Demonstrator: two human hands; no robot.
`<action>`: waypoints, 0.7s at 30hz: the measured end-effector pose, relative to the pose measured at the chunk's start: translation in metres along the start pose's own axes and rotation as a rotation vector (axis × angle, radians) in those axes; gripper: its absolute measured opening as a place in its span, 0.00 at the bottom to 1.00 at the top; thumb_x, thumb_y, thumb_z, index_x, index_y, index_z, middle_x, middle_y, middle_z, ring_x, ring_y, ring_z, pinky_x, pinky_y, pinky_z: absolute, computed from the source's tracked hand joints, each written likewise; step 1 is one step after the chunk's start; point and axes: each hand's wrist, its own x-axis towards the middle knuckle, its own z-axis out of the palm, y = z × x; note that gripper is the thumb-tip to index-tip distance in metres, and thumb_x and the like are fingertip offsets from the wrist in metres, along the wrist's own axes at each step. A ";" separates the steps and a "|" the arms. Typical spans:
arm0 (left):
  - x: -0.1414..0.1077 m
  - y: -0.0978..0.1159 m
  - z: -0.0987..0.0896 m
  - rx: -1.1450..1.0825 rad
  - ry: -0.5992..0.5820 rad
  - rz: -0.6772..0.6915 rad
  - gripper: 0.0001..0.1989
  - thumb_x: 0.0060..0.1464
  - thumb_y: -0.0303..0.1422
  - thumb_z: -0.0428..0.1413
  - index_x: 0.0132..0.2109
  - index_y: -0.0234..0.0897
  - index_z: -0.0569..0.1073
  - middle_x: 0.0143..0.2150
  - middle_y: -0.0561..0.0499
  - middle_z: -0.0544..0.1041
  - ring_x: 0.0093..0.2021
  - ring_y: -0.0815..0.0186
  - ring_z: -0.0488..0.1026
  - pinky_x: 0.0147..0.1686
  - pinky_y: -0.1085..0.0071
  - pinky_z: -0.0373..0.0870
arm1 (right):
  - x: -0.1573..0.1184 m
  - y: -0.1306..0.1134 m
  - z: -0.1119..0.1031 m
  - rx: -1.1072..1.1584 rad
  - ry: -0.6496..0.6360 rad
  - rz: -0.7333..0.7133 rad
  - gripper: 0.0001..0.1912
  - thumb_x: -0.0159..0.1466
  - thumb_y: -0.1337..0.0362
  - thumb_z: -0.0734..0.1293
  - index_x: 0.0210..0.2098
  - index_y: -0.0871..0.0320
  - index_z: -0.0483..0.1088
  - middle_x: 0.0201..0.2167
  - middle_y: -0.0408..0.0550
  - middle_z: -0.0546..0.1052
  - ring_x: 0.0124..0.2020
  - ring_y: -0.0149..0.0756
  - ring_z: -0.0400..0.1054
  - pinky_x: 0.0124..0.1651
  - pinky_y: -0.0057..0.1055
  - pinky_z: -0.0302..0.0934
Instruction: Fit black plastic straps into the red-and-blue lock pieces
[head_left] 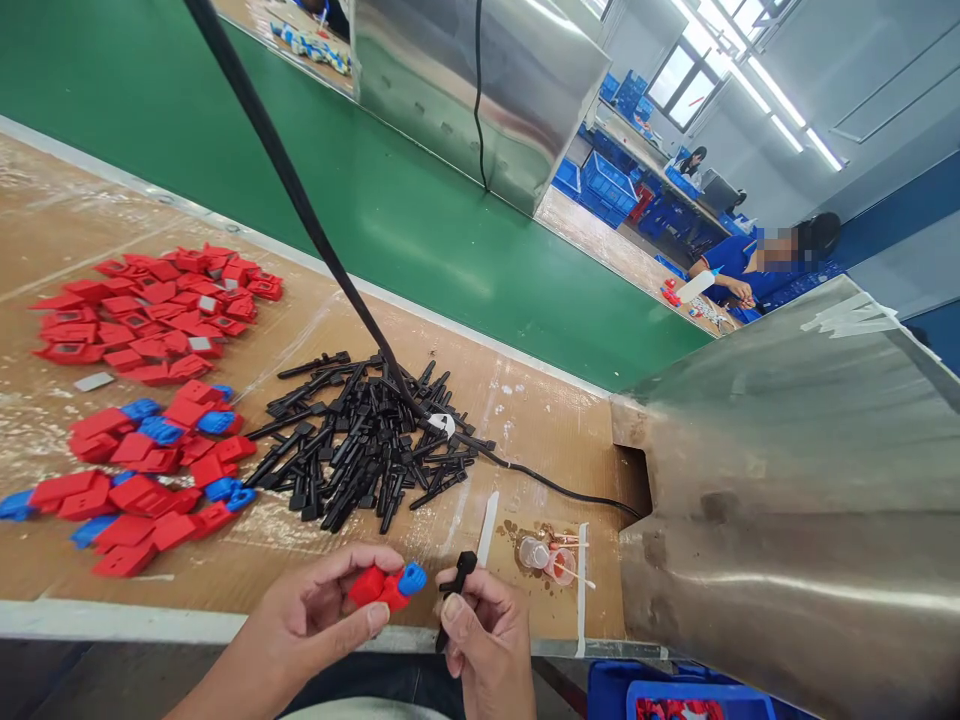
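Between the thumb and fingers of my left hand (322, 610) is a red plastic piece with a blue fist-shaped end (380, 588), which looks like a toy arm. My right hand (484, 630) pinches a slim black plastic part (459, 580) with a blocky top, held upright just right of the blue end. The two parts are apart. Beyond my hands lies a heap of similar black parts (360, 440). On the left are more red-and-blue arm pieces (157, 470), and behind them a pile of plain red pieces (150, 310).
A black cable (315, 220) crosses the bench over the black heap. Small clear cups with cotton swabs (551, 562) stand to the right, before a metal housing (787, 480). A green belt (420, 230) runs behind. A blue crate (690, 700) sits below; a co-worker (750, 265) sits far right.
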 end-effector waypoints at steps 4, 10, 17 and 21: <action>0.001 -0.025 -0.008 0.207 0.053 0.290 0.19 0.52 0.56 0.74 0.45 0.54 0.90 0.45 0.49 0.91 0.46 0.53 0.87 0.52 0.72 0.82 | -0.004 0.006 0.003 0.129 -0.060 0.000 0.31 0.55 0.35 0.83 0.37 0.59 0.87 0.22 0.36 0.65 0.17 0.20 0.45 0.17 0.23 0.43; -0.005 -0.023 -0.006 0.188 0.109 0.241 0.22 0.51 0.59 0.74 0.46 0.53 0.88 0.45 0.49 0.92 0.46 0.50 0.89 0.54 0.66 0.84 | -0.004 0.024 0.001 0.144 -0.029 -0.061 0.29 0.60 0.37 0.81 0.37 0.59 0.87 0.22 0.37 0.65 0.17 0.20 0.45 0.17 0.22 0.42; 0.000 -0.018 -0.016 0.363 -0.014 0.596 0.13 0.62 0.35 0.70 0.51 0.58 0.90 0.46 0.51 0.93 0.44 0.50 0.89 0.53 0.64 0.85 | -0.008 0.021 -0.004 0.087 -0.065 -0.101 0.27 0.64 0.37 0.78 0.40 0.57 0.88 0.28 0.41 0.70 0.20 0.23 0.50 0.21 0.24 0.45; -0.002 -0.015 -0.017 0.372 -0.023 0.724 0.19 0.64 0.29 0.65 0.54 0.62 0.89 0.48 0.54 0.92 0.45 0.53 0.90 0.55 0.64 0.85 | -0.008 0.015 0.002 -0.088 -0.001 -0.211 0.25 0.66 0.38 0.77 0.40 0.55 0.88 0.29 0.41 0.69 0.24 0.26 0.51 0.26 0.27 0.49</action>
